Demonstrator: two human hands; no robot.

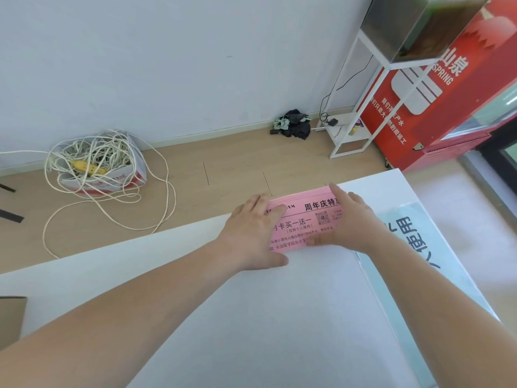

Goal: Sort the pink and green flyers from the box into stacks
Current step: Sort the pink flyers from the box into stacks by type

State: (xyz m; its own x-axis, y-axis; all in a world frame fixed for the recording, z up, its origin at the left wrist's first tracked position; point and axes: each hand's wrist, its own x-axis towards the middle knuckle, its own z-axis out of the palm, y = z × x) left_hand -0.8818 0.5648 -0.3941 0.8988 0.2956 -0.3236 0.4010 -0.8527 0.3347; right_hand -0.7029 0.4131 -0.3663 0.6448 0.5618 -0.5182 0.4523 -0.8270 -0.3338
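Pink flyers [302, 219] lie stacked on the white table [251, 317], close to its far edge. Your left hand [251, 233] rests on the stack's left end, with its fingers straight, close together and flat on the top sheet. Its thumb stretches along the table at the stack's near edge. Your right hand [352, 222] arches over the right end. Its fingers bend over the far edge and its thumb lies on the top sheet, so it holds the stack between them. Both forearms reach out across the table. Your hands cover both ends of the print, and the right fingertips are hidden behind the stack. At the table's left edge, only a corner of a cardboard box [11, 317] shows, cut off by the frame.
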